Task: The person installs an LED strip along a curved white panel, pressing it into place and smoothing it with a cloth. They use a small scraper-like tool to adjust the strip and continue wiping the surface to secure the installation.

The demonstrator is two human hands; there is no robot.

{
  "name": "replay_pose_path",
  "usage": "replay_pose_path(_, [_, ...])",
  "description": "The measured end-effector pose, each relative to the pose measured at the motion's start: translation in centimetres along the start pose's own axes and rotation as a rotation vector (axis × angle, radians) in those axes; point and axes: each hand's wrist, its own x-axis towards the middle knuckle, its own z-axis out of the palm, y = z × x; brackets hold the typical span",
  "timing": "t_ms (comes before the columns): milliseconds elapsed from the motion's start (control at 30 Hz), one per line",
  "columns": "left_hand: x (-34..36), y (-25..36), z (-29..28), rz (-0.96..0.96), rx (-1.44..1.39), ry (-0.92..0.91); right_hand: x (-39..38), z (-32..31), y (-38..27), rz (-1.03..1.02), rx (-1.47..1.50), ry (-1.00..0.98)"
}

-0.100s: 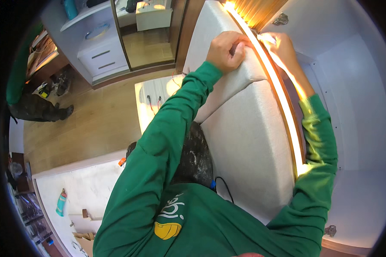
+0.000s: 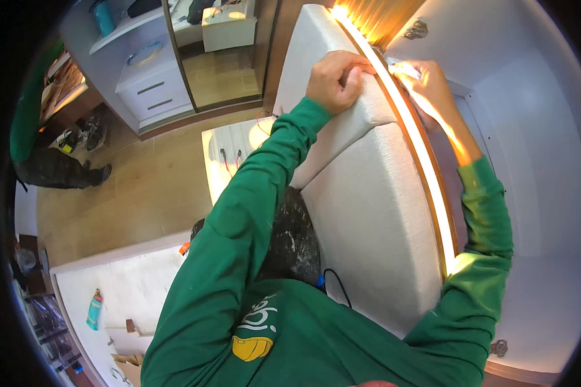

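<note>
A narrow, glowing warm-white light strip point(image 2: 426, 155) runs lengthwise along a padded, pale-fabric panel point(image 2: 374, 213), just right of the bare left hand point(image 2: 336, 82), just left of the bare right hand point(image 2: 426, 84). Both hands' fingers are curled; whether they grip anything, I cannot tell.

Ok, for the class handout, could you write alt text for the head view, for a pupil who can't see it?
A person's left hand is curled beside a glowing strip edging pale padded panels; the right hand is on the strip's other side. Another person is partly visible at far left, and a teal bottle lies on a white surface at lower left.
</note>
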Motion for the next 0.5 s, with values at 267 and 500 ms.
replay_pose_path(267, [0.4,-0.3,0.4,0.035,-0.04,0.019,-7.0,-5.5,-2.7,0.231,0.058,-0.164])
replay_pose_path(500, [0.5,0.3,0.4,0.009,-0.023,0.003,-2.9,-2.4,0.0,0.03,0.321,0.018])
